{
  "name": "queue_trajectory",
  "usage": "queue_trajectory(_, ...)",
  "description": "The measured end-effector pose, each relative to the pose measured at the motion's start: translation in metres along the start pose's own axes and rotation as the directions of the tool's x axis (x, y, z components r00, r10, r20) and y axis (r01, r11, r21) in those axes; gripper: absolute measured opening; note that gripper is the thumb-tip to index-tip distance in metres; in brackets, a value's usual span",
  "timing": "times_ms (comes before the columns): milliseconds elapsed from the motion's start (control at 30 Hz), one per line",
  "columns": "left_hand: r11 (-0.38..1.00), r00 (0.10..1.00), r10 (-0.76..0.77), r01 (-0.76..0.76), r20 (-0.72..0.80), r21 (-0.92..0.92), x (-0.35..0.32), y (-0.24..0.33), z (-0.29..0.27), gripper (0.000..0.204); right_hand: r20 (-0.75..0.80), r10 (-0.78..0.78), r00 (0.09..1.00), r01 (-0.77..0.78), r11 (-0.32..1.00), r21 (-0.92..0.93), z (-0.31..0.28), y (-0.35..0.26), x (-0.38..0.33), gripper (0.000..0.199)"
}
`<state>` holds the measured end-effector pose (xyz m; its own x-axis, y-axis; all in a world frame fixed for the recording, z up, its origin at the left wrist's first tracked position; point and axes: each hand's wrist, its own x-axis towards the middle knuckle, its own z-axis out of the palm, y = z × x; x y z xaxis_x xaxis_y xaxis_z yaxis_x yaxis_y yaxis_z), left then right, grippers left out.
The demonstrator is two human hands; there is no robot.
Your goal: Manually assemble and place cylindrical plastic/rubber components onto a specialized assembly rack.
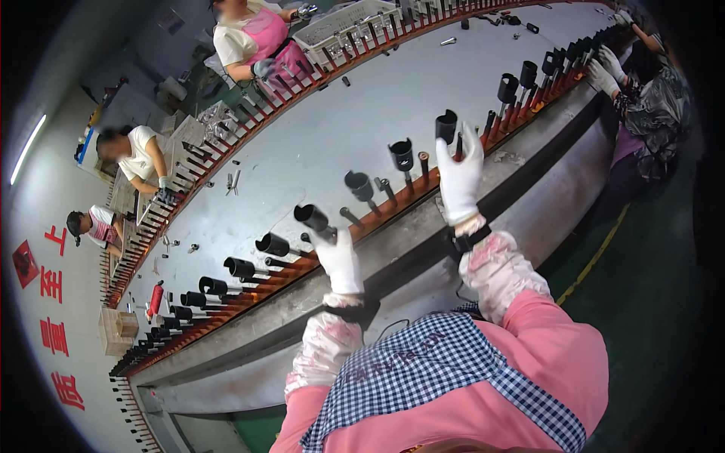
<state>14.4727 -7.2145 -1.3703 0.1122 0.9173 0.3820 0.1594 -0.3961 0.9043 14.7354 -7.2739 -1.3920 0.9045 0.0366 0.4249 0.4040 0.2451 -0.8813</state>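
Both my hands wear white gloves. My left hand has its fingers closed at the base of a black, open-ended cup-shaped part with a notched rim. The glove hides the lower end of that part. My right hand is raised with thumb and fingers apart, next to another black notched cup; its thumb is by the cup's lower edge, and a dark post shows between the fingers. Between my hands, a third cup and a fourth cup stand tilted on posts.
A curved orange-brown rail carries many posts and cups along the grey table. Across it, several co-workers handle parts beside a white crate. Another co-worker's gloved hands are at far right. A red bottle-shaped object stands at left.
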Motion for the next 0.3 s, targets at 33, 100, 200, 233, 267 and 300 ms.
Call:
queue_trajectory(33,0.999,1.0,-0.012,0.013,0.012,-0.03,-0.011,-0.014,-0.001,0.051,-0.03,-0.002,1.0,0.002,1.0,0.0,0.005,-0.008,0.024,0.06)
queue_trajectory(100,0.999,0.998,-0.002,0.0,-0.07,-0.033,-0.044,-0.016,0.013,0.063,0.086,0.048,0.995,-0.04,0.995,-0.089,0.014,-0.027,0.05,0.051)
queue_trajectory(200,0.981,0.933,-0.179,0.195,0.313,-0.02,-0.066,-0.009,0.015,0.059,0.223,0.021,0.975,-0.048,0.992,0.115,0.043,0.001,0.059,0.036)
queue_trajectory(233,0.966,0.875,-0.205,0.254,0.439,-0.054,-0.068,0.001,0.022,0.056,0.198,-0.014,0.98,-0.003,0.996,0.084,0.045,0.003,0.06,0.031)
queue_trajectory(267,0.983,0.904,-0.137,0.174,0.406,-0.057,-0.071,0.011,0.038,0.049,0.174,-0.106,0.979,0.083,0.988,0.131,0.048,0.016,0.061,0.029)
queue_trajectory(300,0.991,0.923,-0.07,0.109,0.379,-0.081,-0.069,0.017,0.049,0.053,0.229,-0.071,0.971,0.075,0.997,-0.01,0.047,0.019,0.062,0.037)
